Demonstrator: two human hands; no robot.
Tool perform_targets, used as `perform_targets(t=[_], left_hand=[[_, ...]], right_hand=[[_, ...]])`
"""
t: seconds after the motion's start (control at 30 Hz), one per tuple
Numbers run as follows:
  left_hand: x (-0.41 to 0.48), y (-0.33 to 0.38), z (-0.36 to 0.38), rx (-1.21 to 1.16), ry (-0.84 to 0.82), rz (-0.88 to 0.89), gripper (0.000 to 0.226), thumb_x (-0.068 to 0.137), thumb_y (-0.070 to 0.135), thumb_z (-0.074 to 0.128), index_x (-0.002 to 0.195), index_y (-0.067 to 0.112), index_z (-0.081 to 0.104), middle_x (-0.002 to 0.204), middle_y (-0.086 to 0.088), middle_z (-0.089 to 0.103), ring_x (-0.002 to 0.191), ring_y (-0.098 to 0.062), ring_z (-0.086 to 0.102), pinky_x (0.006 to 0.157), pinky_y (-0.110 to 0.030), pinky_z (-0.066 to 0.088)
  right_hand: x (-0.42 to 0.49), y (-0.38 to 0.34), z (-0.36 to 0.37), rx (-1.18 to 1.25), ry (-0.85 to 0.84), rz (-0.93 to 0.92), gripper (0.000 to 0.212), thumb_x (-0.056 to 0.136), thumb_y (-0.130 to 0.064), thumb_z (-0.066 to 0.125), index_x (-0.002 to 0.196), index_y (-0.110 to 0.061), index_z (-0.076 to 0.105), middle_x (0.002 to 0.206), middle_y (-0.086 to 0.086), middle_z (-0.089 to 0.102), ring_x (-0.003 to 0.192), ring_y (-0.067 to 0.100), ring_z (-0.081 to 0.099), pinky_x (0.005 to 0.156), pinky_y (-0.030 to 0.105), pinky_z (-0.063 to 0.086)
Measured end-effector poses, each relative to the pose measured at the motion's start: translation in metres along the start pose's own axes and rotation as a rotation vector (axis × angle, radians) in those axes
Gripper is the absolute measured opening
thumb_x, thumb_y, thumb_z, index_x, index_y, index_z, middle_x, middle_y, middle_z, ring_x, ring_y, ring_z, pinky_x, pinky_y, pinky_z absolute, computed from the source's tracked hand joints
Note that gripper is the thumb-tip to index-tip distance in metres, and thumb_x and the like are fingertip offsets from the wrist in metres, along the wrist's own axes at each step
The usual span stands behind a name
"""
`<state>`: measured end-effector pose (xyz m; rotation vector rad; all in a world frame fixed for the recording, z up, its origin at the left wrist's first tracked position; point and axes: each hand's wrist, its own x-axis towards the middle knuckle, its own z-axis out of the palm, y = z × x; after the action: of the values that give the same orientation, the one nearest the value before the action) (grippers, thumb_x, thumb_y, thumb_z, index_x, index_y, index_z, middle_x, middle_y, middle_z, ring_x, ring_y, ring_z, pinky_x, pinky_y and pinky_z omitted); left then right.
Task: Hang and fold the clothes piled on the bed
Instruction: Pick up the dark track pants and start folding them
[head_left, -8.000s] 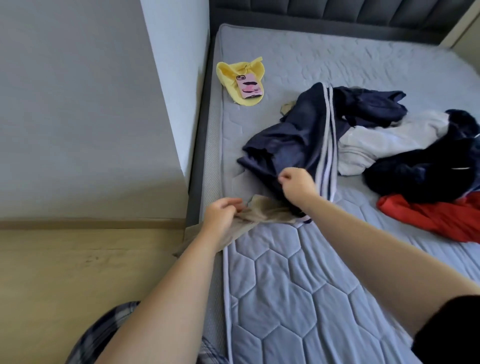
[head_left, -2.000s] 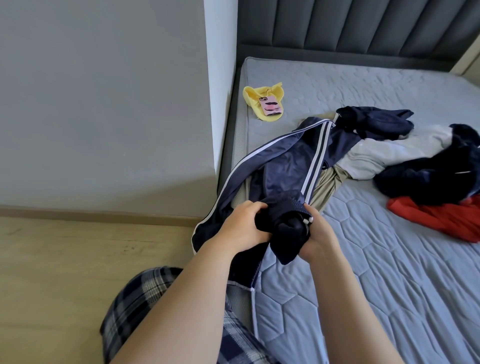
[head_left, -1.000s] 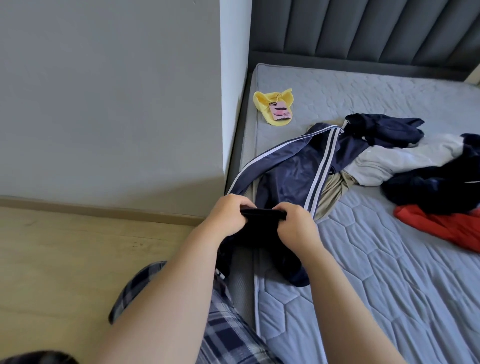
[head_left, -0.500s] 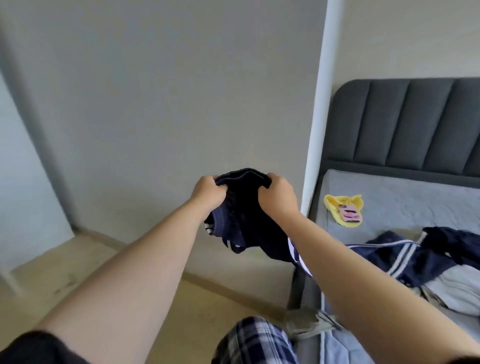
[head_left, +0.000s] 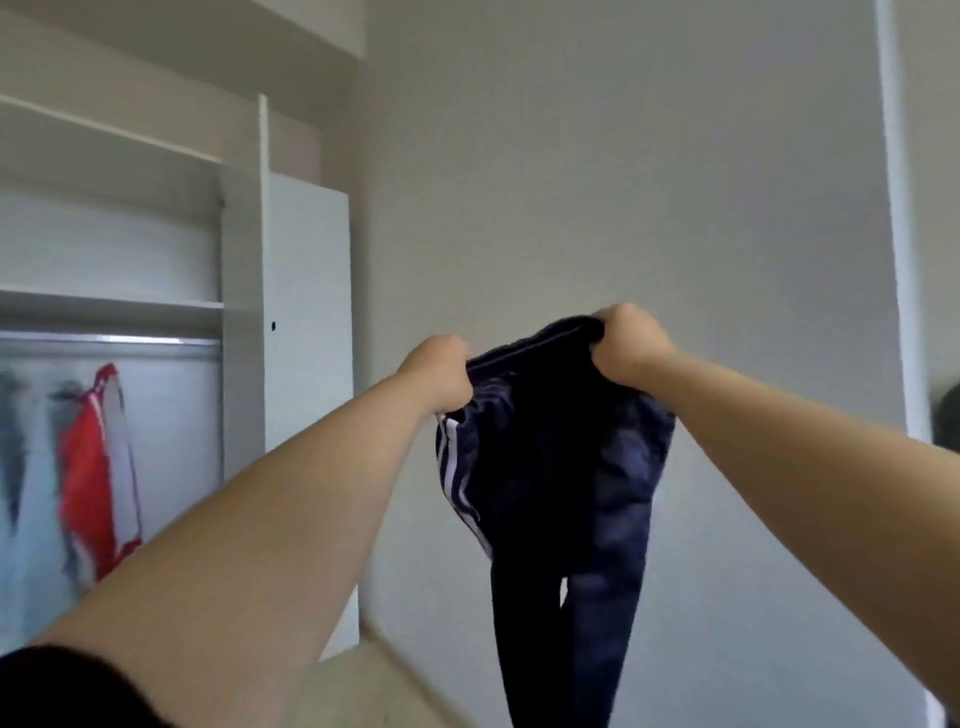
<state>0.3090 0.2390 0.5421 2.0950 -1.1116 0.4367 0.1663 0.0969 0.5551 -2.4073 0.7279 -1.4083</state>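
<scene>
I hold the navy track pants (head_left: 561, 467) up in front of me by the waistband, my left hand (head_left: 434, 376) gripping one side and my right hand (head_left: 626, 343) the other, both fists closed on the fabric. White stripes run down the seam below my left hand, and the two legs hang straight down, off the bottom of the view. Behind them is a plain grey wall (head_left: 623, 156). To my left stands an open white wardrobe (head_left: 244, 260) with a shelf over a metal rail (head_left: 104, 340); a red and white garment (head_left: 96, 467) hangs there beside blurred dark ones.
</scene>
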Motion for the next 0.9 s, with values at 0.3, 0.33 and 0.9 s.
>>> perform_targets(t=[0.3,0.33,0.9], left_hand=[[-0.008,-0.059,-0.001,0.116,-0.117,0.046,0.014,0.08,0.0,0.053,0.072,0.008,0.063,0.07,-0.004,0.057,0.073,-0.021,0.051,0.057,-0.024,0.037],[-0.01,-0.068,-0.005,0.075,-0.091,-0.013,0.016,0.079,-0.002,0.051,0.069,0.006,0.061,0.07,-0.006,0.056,0.073,-0.022,0.05,0.058,-0.024,0.036],[-0.02,-0.017,0.019,0.414,-0.354,0.025,0.006,0.072,0.008,0.052,0.067,0.007,0.054,0.066,-0.008,0.052,0.061,-0.024,0.049,0.049,-0.024,0.039]], right_hand=[[-0.006,0.019,-0.002,-0.29,-0.127,0.101,0.015,0.083,0.001,0.053,0.089,0.002,0.067,0.088,0.018,0.065,0.086,0.034,0.063,0.074,0.034,0.052],[-0.004,0.029,-0.009,-0.252,-0.089,0.147,0.019,0.084,0.003,0.051,0.092,0.003,0.069,0.091,0.02,0.068,0.085,0.034,0.065,0.079,0.038,0.054],[-0.104,-0.001,0.117,0.232,-0.954,0.058,0.035,0.082,-0.04,0.068,0.11,-0.023,0.057,0.099,-0.007,0.063,0.089,0.014,0.061,0.076,0.028,0.044]])
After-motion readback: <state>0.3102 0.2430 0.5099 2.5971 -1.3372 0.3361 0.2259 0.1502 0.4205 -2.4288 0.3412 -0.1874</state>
